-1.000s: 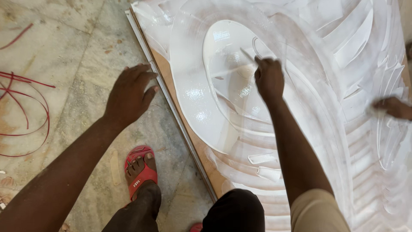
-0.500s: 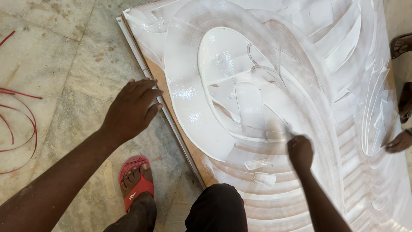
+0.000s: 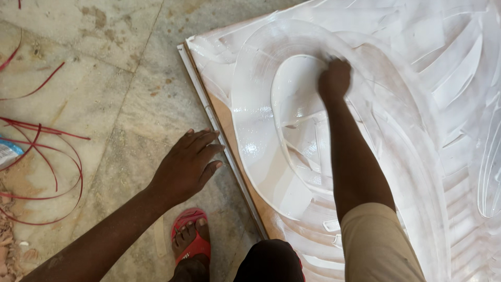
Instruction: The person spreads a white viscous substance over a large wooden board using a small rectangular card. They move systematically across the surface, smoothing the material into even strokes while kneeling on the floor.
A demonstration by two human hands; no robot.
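The floor (image 3: 104, 78) is made of pale stone slabs with grey and brown stains, and a thin joint line runs across it from the top toward the lower left. On the left side lie several thin red strips (image 3: 47, 156), curved in loose loops, and more red strips (image 3: 36, 86) lie a little higher, near the left edge. Just beside the loops, at the left border, there is a small blue and white packet (image 3: 8, 151), only partly in view. In the lower left corner some pale wood shavings (image 3: 8, 245) are on the floor. Near the bottom a foot wears a red sandal (image 3: 192, 243)
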